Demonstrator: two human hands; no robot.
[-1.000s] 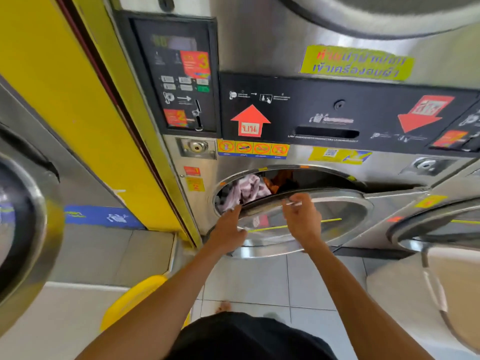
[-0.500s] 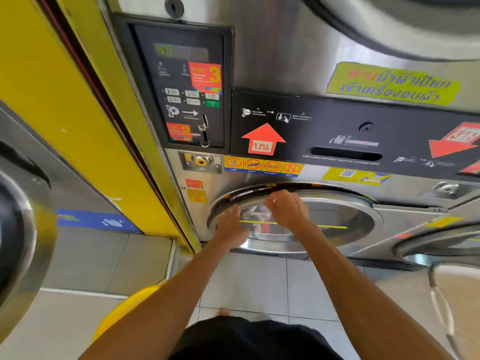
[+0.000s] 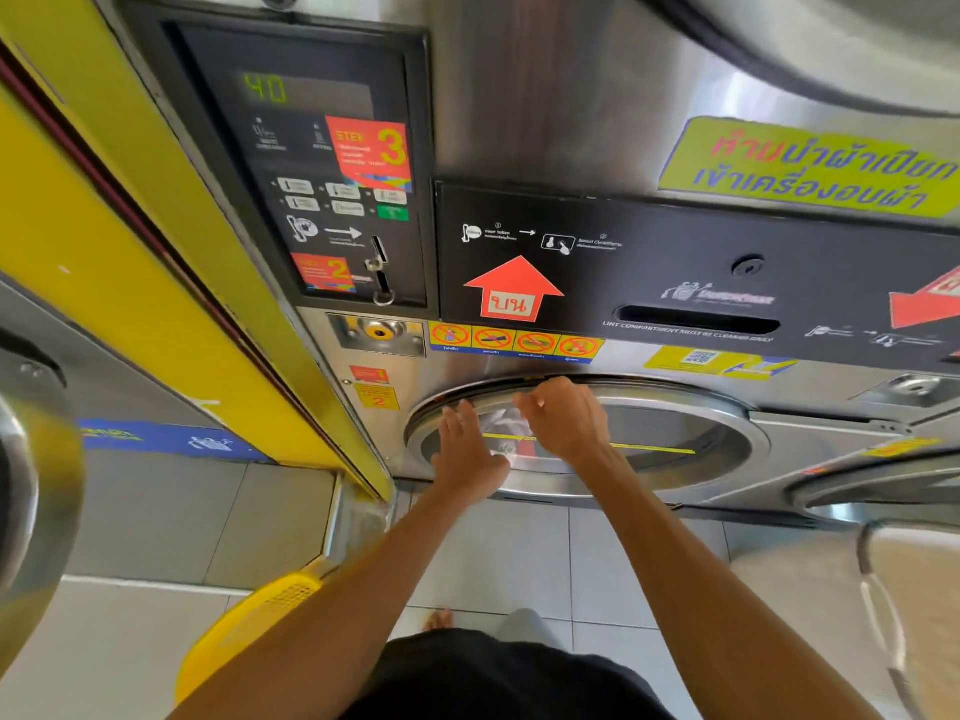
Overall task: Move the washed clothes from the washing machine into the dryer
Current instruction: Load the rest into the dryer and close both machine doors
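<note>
Two bare forearms reaching out from the bottom of the view — no sleeves, no watch, no rings or bands to be seen. Left hand point(image 3: 464, 449) and right hand point(image 3: 566, 418) both ungloved. Below, a dark, black-looking garment point(image 3: 498, 678) over the torso. Further down, one bare foot point(image 3: 438, 619) — toes only, unshod — and a blurred pale shape beside it, not identifiable.

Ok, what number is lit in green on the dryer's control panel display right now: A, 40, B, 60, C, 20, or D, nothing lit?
A: the green display at the top of the control panel reads 40, above the orange step 3 sticker.
</note>
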